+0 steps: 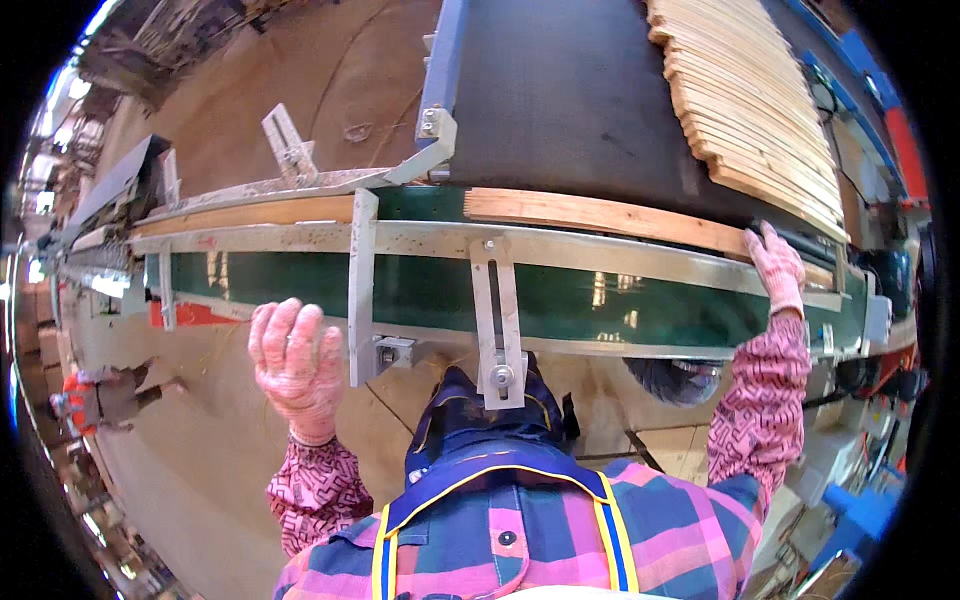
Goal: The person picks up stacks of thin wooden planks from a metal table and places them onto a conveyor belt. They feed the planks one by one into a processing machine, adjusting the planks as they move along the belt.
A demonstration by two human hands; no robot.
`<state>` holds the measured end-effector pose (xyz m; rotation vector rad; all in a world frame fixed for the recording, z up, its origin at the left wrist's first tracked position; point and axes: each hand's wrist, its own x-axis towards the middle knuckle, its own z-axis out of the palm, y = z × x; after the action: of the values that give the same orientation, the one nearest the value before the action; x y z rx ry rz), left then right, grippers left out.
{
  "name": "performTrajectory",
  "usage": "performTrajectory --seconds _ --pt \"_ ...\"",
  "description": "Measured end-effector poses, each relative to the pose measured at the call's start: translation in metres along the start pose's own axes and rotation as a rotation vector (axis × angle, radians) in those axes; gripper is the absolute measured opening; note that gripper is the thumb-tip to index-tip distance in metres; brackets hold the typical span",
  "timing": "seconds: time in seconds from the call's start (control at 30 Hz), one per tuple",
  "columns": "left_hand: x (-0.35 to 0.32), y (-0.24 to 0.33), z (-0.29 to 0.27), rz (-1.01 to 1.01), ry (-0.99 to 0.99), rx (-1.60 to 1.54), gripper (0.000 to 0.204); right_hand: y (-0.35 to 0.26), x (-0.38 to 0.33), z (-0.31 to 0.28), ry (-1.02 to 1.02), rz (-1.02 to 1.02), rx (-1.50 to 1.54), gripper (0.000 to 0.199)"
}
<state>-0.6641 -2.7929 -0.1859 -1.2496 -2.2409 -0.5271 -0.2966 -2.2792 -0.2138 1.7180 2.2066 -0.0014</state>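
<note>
A long wooden strip (610,212) lies on the green belt, along the far side of a metal guide rail (420,238). At its right end my right hand (776,266), in a pinkish work glove, has its fingers bent against the wood; the fingertips are partly hidden. My left hand (297,365), gloved alike, hangs in the air on the near side of the conveyor, left of an upright metal bracket (362,290). Its fingers are loosely bent and a little apart, with nothing visible in them. Another wooden strip (270,214) lies farther left between the rails.
Beyond the rail, a wide dark belt (570,100) carries a row of many wooden strips (755,110) on its right. A slotted metal bracket (496,320) juts toward my waist from the green conveyor (430,290). Far left, a person in orange (85,402) is on the floor area.
</note>
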Motion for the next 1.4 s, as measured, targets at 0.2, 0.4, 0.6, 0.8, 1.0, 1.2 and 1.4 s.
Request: performTrajectory --seconds 0.2,0.4,0.6,0.8,1.0,1.2,1.4 --pt "-0.019 0.047 0.0 -0.068 -0.022 -0.011 0.03 0.023 0.002 -0.017 0.038 -0.451 0.129 0.07" --pt "-0.026 0.086 0.003 -0.149 -0.073 -0.01 0.027 -0.021 0.008 -0.036 -0.099 -0.72 -0.244 0.065" --pt "-0.01 0.1 0.017 -0.099 -0.047 -0.067 0.033 -0.054 0.005 -0.039 -0.06 -0.933 -0.384 0.064" --pt "-0.009 0.099 0.018 -0.137 -0.034 -0.084 0.031 -0.067 -0.003 -0.052 0.114 -1.148 -0.144 0.058" --pt "-0.005 0.097 0.013 -0.221 -0.015 -0.147 0.029 -0.071 -0.008 -0.041 0.394 -1.231 0.097 0.046" --pt "-0.024 0.08 0.026 -0.26 0.022 -0.207 0.027 -0.085 -0.024 -0.038 0.161 -1.024 -0.068 0.06" --pt "-0.004 0.087 0.029 -0.167 0.077 -0.265 0.028 -0.081 -0.023 -0.037 0.173 -0.994 -0.123 0.06"
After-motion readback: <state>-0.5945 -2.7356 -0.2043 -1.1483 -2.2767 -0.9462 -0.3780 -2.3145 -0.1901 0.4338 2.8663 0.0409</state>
